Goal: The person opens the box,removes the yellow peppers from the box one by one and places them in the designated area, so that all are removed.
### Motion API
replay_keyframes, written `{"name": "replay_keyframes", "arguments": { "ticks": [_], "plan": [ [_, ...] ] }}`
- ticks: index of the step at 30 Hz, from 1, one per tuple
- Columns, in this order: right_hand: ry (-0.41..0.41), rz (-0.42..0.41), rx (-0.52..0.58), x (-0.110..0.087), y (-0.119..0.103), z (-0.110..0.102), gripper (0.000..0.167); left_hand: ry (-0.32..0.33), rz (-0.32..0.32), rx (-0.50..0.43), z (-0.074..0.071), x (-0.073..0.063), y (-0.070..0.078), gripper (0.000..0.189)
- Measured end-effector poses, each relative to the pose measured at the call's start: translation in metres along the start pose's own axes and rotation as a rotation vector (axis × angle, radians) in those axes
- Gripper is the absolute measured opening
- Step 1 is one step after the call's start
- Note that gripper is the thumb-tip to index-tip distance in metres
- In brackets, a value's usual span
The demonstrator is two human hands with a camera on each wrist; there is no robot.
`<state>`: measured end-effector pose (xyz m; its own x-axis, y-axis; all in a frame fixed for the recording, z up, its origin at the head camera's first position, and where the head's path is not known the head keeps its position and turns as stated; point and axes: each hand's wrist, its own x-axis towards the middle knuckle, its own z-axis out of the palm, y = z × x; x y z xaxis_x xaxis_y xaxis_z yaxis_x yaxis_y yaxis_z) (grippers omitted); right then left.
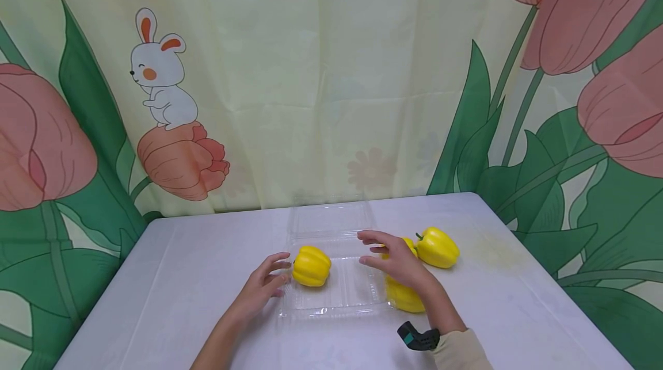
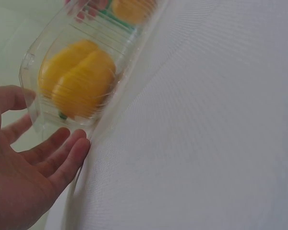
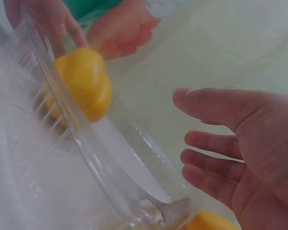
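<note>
A yellow bell pepper (image 1: 312, 266) lies in the left part of a clear plastic clamshell box (image 1: 339, 311), its lid (image 1: 331, 219) folded back. At the box's left side is my left hand (image 1: 259, 288), fingers spread and slightly bent. The left wrist view has its thumb at the box's rim and the other fingers beside the end wall, near the pepper's green stem. My right hand (image 1: 399, 260) hovers by the right side with loosely bent fingers and nothing in its grasp. Under and behind it are more yellow peppers (image 1: 404, 296), one partly hidden by the hand.
Another yellow pepper (image 1: 437, 248) lies farther right, its stem pointing left. A white cloth covers the table (image 1: 207, 260). Behind the far edge hangs a curtain (image 1: 321, 99) printed with tulips and a rabbit. A dark band (image 1: 418, 338) is on the right wrist.
</note>
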<state>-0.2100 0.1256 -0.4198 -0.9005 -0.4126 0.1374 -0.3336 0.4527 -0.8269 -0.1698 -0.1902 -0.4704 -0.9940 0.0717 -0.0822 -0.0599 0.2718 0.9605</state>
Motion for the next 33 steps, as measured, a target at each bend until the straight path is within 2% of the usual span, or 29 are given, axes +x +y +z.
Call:
{"name": "replay_keyframes", "arguments": {
  "ticks": [5,19,33],
  "plan": [
    [-0.005,-0.021,-0.01,0.001,-0.001,0.001,0.051,0.001,0.0,0.001,0.0,0.0,0.0,0.044],
    [-0.016,0.018,-0.014,0.004,-0.004,0.009,0.053,-0.003,0.004,0.008,0.0,-0.001,0.001,0.045],
    [-0.04,-0.008,-0.002,0.008,-0.004,0.018,0.05,-0.01,0.011,0.007,-0.001,0.0,-0.002,0.046]
  ]
}}
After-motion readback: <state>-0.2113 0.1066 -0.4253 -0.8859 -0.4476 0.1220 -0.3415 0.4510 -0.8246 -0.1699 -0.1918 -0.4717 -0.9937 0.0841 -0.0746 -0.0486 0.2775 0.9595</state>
